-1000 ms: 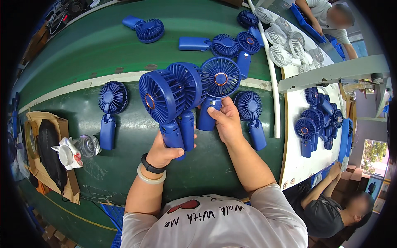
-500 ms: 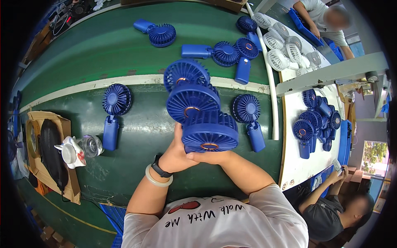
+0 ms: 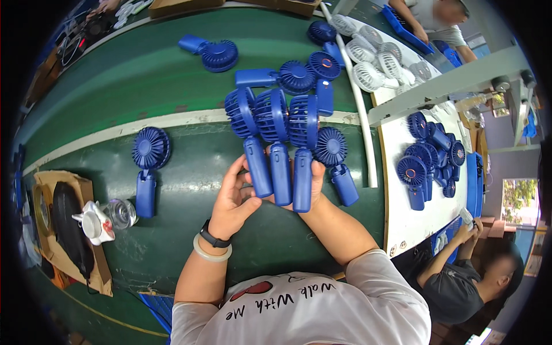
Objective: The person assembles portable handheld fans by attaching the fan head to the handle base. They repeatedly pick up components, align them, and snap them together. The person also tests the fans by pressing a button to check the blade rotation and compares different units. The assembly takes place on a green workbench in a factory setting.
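Three blue handheld fans stand side by side between my hands, heads away from me and handles toward me: a left fan point(image 3: 258, 167), a middle fan point(image 3: 280, 172) and a right fan point(image 3: 302, 178). My left hand point(image 3: 232, 198) grips the left side of the row, its fingers partly behind the handles and its thumb near their lower ends. On the other side my right hand point(image 3: 317, 183) is closed around the right handle, most of its fingers hidden behind. A single blue fan point(image 3: 340, 167) lies just beyond my right hand, and another blue fan point(image 3: 151, 167) lies to the left.
More blue fans point(image 3: 296, 77) lie on the green belt point(image 3: 144, 75) at the far side. White fans point(image 3: 374, 60) and a blue fan pile point(image 3: 431, 161) occupy the right-hand tables. At left are a cardboard tray point(image 3: 98, 253), a clear jar point(image 3: 122, 214) and a white figurine point(image 3: 95, 223). Two people work at right.
The three held fans have tipped over, so their handles now face me instead of their front grilles. My hands have moved apart, to either side of the handles. The view has shifted slightly.
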A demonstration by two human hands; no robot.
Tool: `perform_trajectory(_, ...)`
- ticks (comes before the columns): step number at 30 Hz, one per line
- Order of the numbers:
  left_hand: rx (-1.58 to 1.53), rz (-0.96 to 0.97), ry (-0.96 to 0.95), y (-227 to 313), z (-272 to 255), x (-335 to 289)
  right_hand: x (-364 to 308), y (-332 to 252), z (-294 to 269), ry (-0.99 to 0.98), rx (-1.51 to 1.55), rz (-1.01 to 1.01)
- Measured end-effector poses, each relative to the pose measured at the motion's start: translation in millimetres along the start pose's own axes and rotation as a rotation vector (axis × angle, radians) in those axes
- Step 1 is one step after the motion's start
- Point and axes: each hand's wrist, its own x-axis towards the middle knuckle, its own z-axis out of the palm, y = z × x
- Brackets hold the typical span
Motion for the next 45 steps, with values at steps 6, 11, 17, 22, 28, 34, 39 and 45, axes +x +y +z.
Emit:
perform_trajectory(6, 0.054, 0.018, 0.036, 2, -3, -2, 6, 9, 2, -0.015, 0.021, -0.029)
perform_trajectory(11, 0.076, 0.029, 0.056, -1, -4, -4, 4, 7, -2, -0.046, -0.008, 0.014)
perform_trajectory(17, 0.154, 0.153, 0.111, -7, 1, -4, 3, 6, 2, -0.049, -0.032, 0.004)
perform_trajectory(22, 1.175, 0.509, 0.037, 27, 33, -14, -4, 7, 18, 0.096, -0.07, -0.028)
perform_trajectory(28, 1.477, 0.628, 0.032, 47, 91, -37, -15, 26, 43, -0.12, 0.054, -0.029)
perform_trajectory(34, 1.517, 0.816, 0.035, 48, 111, -60, -29, 32, 61, -0.289, 0.07, -0.079)
perform_trajectory(39, 1.564, 0.92, 0.027, 51, 118, -70, -40, 40, 72, -0.32, 0.059, -0.069)
perform_trajectory(45, 1.407, 0.863, -0.101, 53, 127, -72, -103, 28, 83, 0.056, -0.041, -0.121)
